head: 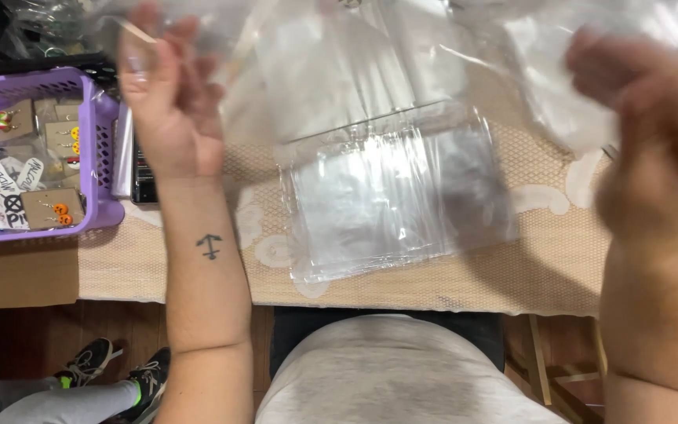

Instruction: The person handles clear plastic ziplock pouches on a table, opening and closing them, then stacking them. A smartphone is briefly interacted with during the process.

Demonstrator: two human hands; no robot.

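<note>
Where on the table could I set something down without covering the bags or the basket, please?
Bare mat lies right of the bag stack, out to the table edge. A narrower strip runs between the purple basket and the stack, but the left hand and forearm cross it. The far side is crowded with loose plastic, and the right hand is raised there.

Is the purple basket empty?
No, the purple basket holds several cards with small earrings pinned to them.

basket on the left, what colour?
Purple, a slotted plastic basket, seen clearly in the head view.
</note>
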